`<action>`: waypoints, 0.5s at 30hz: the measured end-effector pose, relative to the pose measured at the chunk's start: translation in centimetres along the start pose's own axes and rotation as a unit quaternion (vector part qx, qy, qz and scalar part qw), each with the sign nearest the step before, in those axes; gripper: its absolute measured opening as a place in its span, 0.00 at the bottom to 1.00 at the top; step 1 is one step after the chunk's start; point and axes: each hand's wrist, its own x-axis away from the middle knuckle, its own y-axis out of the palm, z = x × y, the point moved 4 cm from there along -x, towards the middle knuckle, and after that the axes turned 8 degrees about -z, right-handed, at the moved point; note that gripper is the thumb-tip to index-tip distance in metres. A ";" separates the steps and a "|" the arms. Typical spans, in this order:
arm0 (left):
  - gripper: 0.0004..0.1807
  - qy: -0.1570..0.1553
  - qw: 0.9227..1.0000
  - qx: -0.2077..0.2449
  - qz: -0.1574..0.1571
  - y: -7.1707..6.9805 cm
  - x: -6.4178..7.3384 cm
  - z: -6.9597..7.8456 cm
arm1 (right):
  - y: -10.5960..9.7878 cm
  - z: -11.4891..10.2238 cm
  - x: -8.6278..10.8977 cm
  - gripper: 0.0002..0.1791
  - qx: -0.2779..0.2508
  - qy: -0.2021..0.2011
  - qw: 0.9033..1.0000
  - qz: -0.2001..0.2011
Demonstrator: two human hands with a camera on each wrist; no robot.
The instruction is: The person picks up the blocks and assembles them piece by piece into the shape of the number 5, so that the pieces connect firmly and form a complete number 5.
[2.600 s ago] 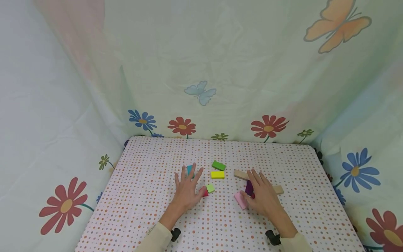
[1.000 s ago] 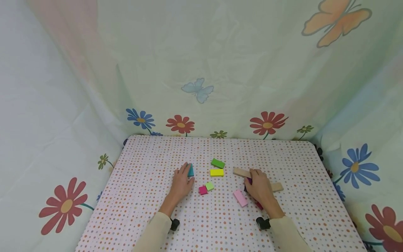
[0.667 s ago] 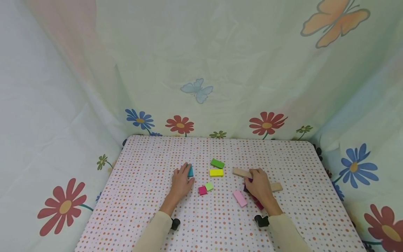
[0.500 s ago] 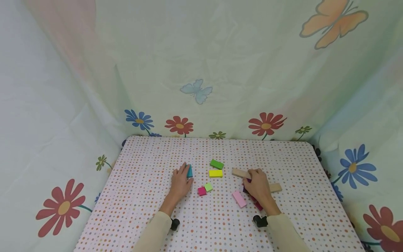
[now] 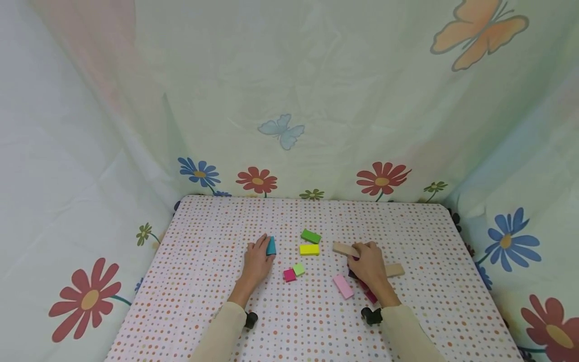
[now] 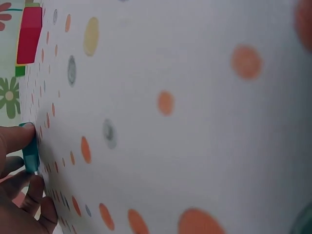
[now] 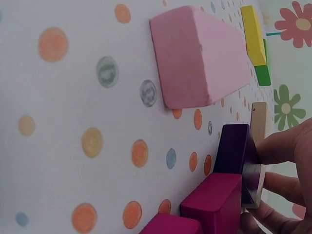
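My left hand (image 5: 258, 261) pinches a small teal block (image 5: 271, 246) lying at the left; in the left wrist view, the thumb and fingers sit on either side of this teal block (image 6: 31, 156). To the right, my right hand (image 5: 371, 264) has its thumb against a dark purple block (image 7: 232, 146), fingers curled around the far side. A plain wooden block (image 5: 345, 249) lies just beyond the purple one, its right end under the fingers. Two magenta blocks (image 7: 210, 200) lie against or near the purple block, partly hidden by the hand from above.
Between the hands lie a green block (image 5: 310, 236), a yellow block (image 5: 309, 250), a lime block (image 5: 299, 269) and a pinkish-red block (image 5: 289, 275). A pink block (image 5: 343, 286) is left of my right hand, another wooden block (image 5: 395, 270) right of it. Printed curtains surround the dotted table (image 5: 217, 221).
Both hands were spread over the blocks; their fingers have since drawn in, the left onto the teal block, the right onto the purple one. Lately they have hardly moved.
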 end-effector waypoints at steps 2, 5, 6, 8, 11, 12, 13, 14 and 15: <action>0.33 0.002 1.000 -0.001 0.002 0.0 0.0 -0.1 | 0.1 0.0 0.1 0.26 -0.001 -0.003 1.000 0.002; 0.34 0.007 1.000 -0.004 0.006 0.1 0.0 -0.3 | 0.1 0.1 0.1 0.25 -0.004 -0.009 1.000 0.008; 0.34 0.009 1.000 -0.005 0.007 0.1 0.0 -0.3 | 0.0 0.1 0.1 0.25 -0.005 -0.010 1.000 0.010; 0.34 0.014 1.000 -0.004 0.010 0.1 0.0 -0.3 | 0.0 0.2 0.1 0.25 -0.008 -0.009 1.000 0.012; 0.33 0.020 1.000 0.002 0.018 0.0 0.0 -0.3 | -0.1 0.3 0.0 0.24 -0.016 -0.005 1.000 0.012; 0.33 0.021 1.000 0.003 0.020 0.0 0.0 -0.3 | -0.1 0.3 -0.1 0.25 -0.018 -0.004 1.000 0.010; 0.33 0.023 0.999 0.003 0.023 0.0 0.0 -0.3 | -0.1 0.4 -0.1 0.25 -0.021 -0.003 1.000 0.009; 0.33 0.024 0.999 0.004 0.025 0.0 0.1 -0.3 | -0.1 0.4 -0.2 0.25 -0.023 -0.002 1.000 0.008; 0.33 0.025 0.999 0.004 0.026 0.0 0.1 -0.3 | -0.1 0.5 -0.2 0.25 -0.025 -0.001 1.000 0.006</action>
